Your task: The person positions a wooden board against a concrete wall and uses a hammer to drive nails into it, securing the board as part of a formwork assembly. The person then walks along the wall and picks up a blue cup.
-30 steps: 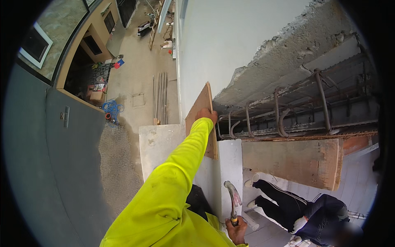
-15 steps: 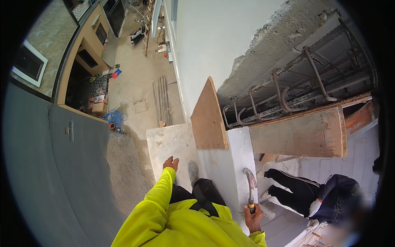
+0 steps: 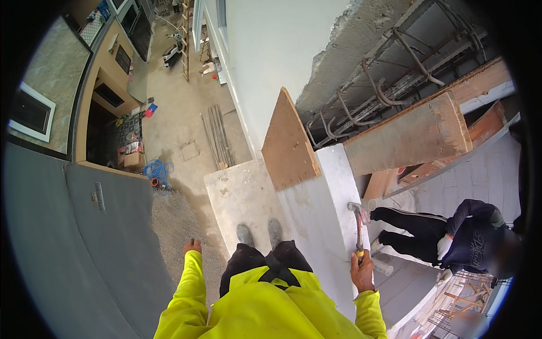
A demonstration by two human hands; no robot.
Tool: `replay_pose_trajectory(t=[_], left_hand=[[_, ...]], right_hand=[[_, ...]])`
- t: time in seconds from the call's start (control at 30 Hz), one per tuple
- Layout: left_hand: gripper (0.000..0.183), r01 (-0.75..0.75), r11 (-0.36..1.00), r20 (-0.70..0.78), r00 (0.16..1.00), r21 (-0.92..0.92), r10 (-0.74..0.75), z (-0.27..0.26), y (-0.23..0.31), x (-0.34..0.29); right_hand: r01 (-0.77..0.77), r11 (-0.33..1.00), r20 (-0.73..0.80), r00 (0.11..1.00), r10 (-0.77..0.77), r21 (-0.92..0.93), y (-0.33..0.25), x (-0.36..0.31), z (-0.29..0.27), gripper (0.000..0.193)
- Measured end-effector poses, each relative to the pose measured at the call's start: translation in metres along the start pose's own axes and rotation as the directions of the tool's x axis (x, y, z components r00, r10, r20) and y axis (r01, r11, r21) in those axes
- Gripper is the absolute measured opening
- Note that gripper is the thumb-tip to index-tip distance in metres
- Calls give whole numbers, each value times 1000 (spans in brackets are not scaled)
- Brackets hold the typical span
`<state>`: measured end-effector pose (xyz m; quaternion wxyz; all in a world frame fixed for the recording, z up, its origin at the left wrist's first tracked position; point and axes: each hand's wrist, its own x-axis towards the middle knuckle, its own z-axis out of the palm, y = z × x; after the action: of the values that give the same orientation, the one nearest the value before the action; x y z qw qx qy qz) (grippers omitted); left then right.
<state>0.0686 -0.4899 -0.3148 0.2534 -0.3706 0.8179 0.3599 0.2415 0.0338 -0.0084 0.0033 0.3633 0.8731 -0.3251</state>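
Note:
My right hand is wrapped round the yellow-and-black grip of a claw hammer. The hammer's worn metal head is over the top of the white block wall; I cannot tell whether it touches. My left hand hangs out to the left, above the gravel, with its fingers mostly hidden from above. A brown plywood piece stands upright against the wall's far end. Beside it, a longer plywood board runs along an opening of bent steel bars.
I stand on a pale slab high above the yard. A grey wall and a gravel heap lie left. On the right, lower down, a co-worker wears dark clothes and pale gloves. White pipe ends stick up beside the wall.
My left hand has swung left and down, and its stretched fingers no longer show. My right hand has moved slightly right and up with the hammer. Both my feet are now visible on the slab.

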Motion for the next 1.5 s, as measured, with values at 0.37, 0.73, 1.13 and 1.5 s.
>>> replay_pose_trajectory(t=[0.37,0.73,1.13,1.5], left_hand=[[51,4,944,-67,997,-331,-27,87,-101,-91],[47,573,215,44,404,-791,-914,129,-397,-357],[44,673,610,-79,642,-418,-763,258,-309,-468],[49,826,270,24,323,-494,-946,269,-310,-513]], right_hand=[[781,518,580,615,-534,-350,-173,120,58,28],[847,-118,820,453,-349,-518,-317,364,234,29],[946,66,826,309,-471,-316,-357,366,302,29],[954,-102,894,224,-389,-283,-372,393,302,28]])
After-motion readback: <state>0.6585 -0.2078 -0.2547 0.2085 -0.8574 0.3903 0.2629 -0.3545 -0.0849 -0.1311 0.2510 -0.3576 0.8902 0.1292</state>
